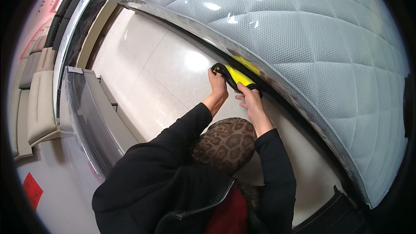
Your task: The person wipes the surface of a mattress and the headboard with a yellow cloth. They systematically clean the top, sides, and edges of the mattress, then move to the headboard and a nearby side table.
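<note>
Both hands hold a folded yellow cloth with black edging (240,77) over the tiled floor. My left hand (218,83) grips its dark, bunched end. My right hand (252,102) holds the opposite end, thumb on the yellow face and some fingers underneath. Just beyond the cloth runs the side of a light grey quilted mattress (312,42) wrapped in clear plastic, and the yellow is reflected in that side. Whether the cloth touches the mattress side, I cannot tell.
A plastic-covered grey panel (94,104) stands on the left, with beige cushioned headboards (42,104) behind it. A red paper (32,190) lies at the lower left. At the lower right is a dark slatted piece (334,214). My knee in leopard-print fabric is below the hands.
</note>
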{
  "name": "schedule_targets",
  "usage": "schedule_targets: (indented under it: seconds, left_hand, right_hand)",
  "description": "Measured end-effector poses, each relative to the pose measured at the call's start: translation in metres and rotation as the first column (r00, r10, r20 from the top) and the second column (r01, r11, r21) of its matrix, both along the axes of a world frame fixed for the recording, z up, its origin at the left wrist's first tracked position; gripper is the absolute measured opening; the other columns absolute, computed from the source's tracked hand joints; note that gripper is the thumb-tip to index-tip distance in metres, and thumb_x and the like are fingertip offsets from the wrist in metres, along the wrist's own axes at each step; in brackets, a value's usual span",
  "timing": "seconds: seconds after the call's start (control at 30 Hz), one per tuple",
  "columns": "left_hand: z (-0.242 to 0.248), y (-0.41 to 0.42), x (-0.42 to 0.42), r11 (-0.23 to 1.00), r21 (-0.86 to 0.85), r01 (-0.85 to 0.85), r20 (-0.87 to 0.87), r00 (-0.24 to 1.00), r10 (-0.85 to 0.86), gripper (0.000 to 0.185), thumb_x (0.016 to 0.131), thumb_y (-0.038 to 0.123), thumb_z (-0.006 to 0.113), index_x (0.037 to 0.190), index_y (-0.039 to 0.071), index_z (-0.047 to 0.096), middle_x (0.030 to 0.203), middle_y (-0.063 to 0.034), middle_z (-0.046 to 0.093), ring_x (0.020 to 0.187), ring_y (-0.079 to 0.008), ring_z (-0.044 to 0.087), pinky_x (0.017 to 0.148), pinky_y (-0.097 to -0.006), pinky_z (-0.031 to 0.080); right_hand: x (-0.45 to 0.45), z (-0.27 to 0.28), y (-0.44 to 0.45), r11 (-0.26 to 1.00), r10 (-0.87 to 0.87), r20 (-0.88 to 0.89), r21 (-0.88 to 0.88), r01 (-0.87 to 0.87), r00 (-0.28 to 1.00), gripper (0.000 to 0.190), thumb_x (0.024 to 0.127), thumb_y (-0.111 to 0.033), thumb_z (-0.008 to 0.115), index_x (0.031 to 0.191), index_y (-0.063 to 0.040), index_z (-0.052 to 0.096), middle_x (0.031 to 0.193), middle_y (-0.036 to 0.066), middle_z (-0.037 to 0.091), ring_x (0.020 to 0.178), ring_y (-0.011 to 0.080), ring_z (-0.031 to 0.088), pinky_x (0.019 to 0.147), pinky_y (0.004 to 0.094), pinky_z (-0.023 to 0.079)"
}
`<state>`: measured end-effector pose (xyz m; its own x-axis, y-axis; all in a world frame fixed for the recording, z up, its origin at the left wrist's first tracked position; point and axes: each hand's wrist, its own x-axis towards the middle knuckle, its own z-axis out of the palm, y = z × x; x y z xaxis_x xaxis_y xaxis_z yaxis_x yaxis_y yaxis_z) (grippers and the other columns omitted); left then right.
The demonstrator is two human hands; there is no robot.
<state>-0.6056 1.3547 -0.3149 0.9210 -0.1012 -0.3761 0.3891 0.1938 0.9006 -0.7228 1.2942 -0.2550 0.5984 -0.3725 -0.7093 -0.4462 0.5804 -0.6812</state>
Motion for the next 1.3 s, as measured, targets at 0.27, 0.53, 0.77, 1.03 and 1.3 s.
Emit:
schedule_targets:
  seconds: [0.27, 0.53, 0.77, 1.03, 1.3]
  left_hand:
    - [-0.053, -0.033, 0.052, 0.973, -0.108, -0.205, 0.061, 0.975, 0.212, 0.028, 0.092, 0.02, 0.048, 0.113, 0.004, 0.042, 0.104, -0.0099, 0.051, 0.094, -0.0196, 0.05, 0.083, -0.0315, 0.042]
    - [-0.044, -0.016, 0.136, 0.931, 0.042, -0.363, 0.06, 0.931, 0.36, 0.042, 0.091, 0.03, 0.052, 0.12, 0.004, 0.035, 0.108, -0.0145, 0.052, 0.095, -0.0249, 0.053, 0.081, -0.0373, 0.046]
    - [0.061, -0.021, 0.125, 0.937, -0.346, -0.052, 0.326, 0.93, 0.172, 0.022, 0.096, 0.02, 0.042, 0.113, 0.008, 0.034, 0.102, -0.008, 0.047, 0.09, -0.018, 0.05, 0.079, -0.0347, 0.046]
    - [0.127, -0.033, 0.048, 0.988, -0.113, -0.105, 0.852, 0.501, 0.151, 0.017, 0.099, 0.011, 0.034, 0.116, 0.01, 0.035, 0.118, -0.0056, 0.034, 0.105, -0.015, 0.037, 0.097, -0.0288, 0.03]
    - [0.087, -0.052, 0.089, 0.973, -0.128, -0.192, 0.919, 0.347, 0.189, 0.022, 0.096, 0.01, 0.033, 0.118, 0.006, 0.036, 0.137, -0.0177, 0.023, 0.128, -0.028, 0.025, 0.108, -0.0383, 0.016]
  right_hand:
    - [-0.025, 0.011, 0.002, 0.983, 0.073, 0.179, -0.18, -0.041, 0.981, 0.032, 0.091, -0.029, 0.055, 0.111, -0.004, 0.06, 0.095, 0.002, 0.061, 0.085, 0.0117, 0.054, 0.074, 0.0272, 0.042]
    - [-0.057, 0.037, 0.0, 0.749, 0.073, 0.322, -0.643, 0.161, 0.944, 0.018, 0.09, -0.007, 0.054, 0.105, -0.001, 0.061, 0.102, 0.007, 0.064, 0.091, 0.0135, 0.06, 0.079, 0.0269, 0.048]
    - [-0.111, 0.003, -0.022, 0.718, -0.163, 0.28, -0.624, 0.308, 0.946, 0.016, 0.092, -0.007, 0.054, 0.104, 0.001, 0.061, 0.1, 0.005, 0.064, 0.088, 0.0112, 0.059, 0.079, 0.0254, 0.047]
    - [-0.11, -0.006, -0.006, 0.815, -0.188, 0.229, -0.506, 0.282, 0.955, 0.014, 0.092, -0.006, 0.054, 0.101, 0.001, 0.062, 0.096, 0.003, 0.064, 0.087, 0.0098, 0.058, 0.079, 0.0228, 0.045]
    - [-0.132, -0.031, 0.002, 0.827, -0.238, 0.162, -0.483, 0.287, 0.958, 0.014, 0.092, -0.006, 0.052, 0.1, 0.001, 0.061, 0.096, 0.004, 0.064, 0.088, 0.0106, 0.059, 0.079, 0.0235, 0.046]
